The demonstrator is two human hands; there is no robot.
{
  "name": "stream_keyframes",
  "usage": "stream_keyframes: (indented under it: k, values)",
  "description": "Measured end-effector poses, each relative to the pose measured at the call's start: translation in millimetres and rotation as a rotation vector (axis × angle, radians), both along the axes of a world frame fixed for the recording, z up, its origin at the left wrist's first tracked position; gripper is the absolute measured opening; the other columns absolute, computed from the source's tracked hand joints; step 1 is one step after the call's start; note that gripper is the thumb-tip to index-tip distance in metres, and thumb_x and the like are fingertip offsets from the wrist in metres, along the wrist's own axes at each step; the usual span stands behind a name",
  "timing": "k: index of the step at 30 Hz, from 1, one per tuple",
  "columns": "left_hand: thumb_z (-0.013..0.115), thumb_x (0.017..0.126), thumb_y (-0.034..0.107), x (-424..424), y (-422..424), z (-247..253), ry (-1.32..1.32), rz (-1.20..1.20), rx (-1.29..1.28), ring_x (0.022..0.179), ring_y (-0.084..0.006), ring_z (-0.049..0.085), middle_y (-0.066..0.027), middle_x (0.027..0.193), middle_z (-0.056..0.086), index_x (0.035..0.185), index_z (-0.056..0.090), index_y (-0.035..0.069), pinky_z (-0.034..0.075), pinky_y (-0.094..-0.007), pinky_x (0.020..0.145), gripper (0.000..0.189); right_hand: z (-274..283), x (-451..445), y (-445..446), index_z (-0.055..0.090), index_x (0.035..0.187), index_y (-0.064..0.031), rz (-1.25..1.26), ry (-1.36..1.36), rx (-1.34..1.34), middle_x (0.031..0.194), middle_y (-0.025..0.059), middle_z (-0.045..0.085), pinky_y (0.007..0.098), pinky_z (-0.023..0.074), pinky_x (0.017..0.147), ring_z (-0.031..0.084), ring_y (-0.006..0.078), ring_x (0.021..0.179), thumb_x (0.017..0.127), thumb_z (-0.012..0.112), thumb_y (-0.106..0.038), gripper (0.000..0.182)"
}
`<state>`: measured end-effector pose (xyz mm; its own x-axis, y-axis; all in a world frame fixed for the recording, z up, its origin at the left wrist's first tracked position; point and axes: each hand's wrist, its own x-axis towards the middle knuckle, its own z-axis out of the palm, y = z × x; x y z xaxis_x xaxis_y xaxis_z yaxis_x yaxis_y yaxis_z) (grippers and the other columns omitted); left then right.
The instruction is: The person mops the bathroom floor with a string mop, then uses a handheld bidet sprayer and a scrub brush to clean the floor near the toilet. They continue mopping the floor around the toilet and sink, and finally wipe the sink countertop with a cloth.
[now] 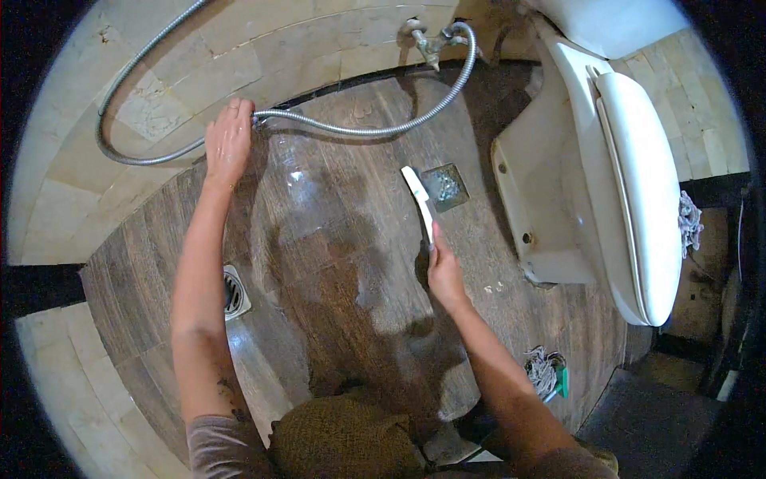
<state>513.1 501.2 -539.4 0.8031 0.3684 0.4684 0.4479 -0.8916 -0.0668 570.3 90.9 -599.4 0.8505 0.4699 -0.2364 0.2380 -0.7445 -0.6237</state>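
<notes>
My left hand (229, 141) is closed around a flexible metal hose (365, 130) close to the wall. The hose comes out on both sides of the fist; the part inside is hidden. In my right hand (446, 269) is the handle of a white scrubbing brush (417, 185). The brush head is beside a square recess (446, 187) in the floor, which holds wet, bluish, glinting material I cannot make out. Under the hands the wood-look tile floor (323, 257) is wet and shiny in patches.
A white toilet (553, 179) stands on the right, lid down. On the tiled wall is a valve (426, 48) near the hose's end. A slotted drain cover (237, 292) sits by my left forearm. A string mop head (543, 370) lies near my right forearm.
</notes>
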Motion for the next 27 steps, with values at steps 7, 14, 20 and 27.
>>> stream_keyframes:
  k: [7,14,20,27]
  values:
    - [0.046,0.083,0.011,8.2,-3.0,-3.0,-0.129,0.004,-0.008,0.088,-0.0265,0.055,-0.0093,0.097,0.056,0.094,0.05,0.007,0.042,-0.0403,0.068,0.012,1.2,-54.8,15.3,0.037,0.135,-0.0171,0.413,0.202,-0.189,0.092,0.0228,0.06,0.0413,0.0472,0.071,0.061,0.0344,0.081,0.09,0.041,-0.008,0.046]
    - [0.05,0.081,0.006,-2.5,16.4,29.7,-0.206,0.028,-0.011,0.082,-0.0308,0.056,-0.0118,0.089,0.056,0.094,0.05,0.006,0.045,-0.0435,0.065,0.014,16.3,17.3,85.1,0.034,0.136,-0.0205,0.084,0.056,0.161,0.087,0.0253,0.06,0.0499,0.0468,0.066,0.059,0.0433,0.077,0.09,0.039,-0.013,0.047]
    - [0.052,0.081,0.008,19.0,6.1,26.4,-0.266,0.017,-0.022,0.083,-0.0306,0.057,-0.0111,0.09,0.056,0.094,0.051,0.006,0.045,-0.0421,0.064,0.014,-14.1,20.7,195.5,0.041,0.13,-0.0168,0.372,-0.014,-0.004,0.088,0.0264,0.059,0.0528,0.0443,0.071,0.056,0.0465,0.08,0.091,0.039,-0.019,0.039]
    - [0.052,0.082,0.008,5.3,14.5,27.9,-0.221,0.041,-0.065,0.086,-0.03,0.056,-0.0106,0.093,0.056,0.095,0.052,0.006,0.044,-0.0413,0.067,0.014,-55.3,67.3,56.1,0.035,0.136,-0.0125,-0.027,-0.273,0.137,0.085,0.0184,0.062,0.0396,0.0463,0.066,0.059,0.0305,0.072,0.093,0.037,-0.01,0.043]
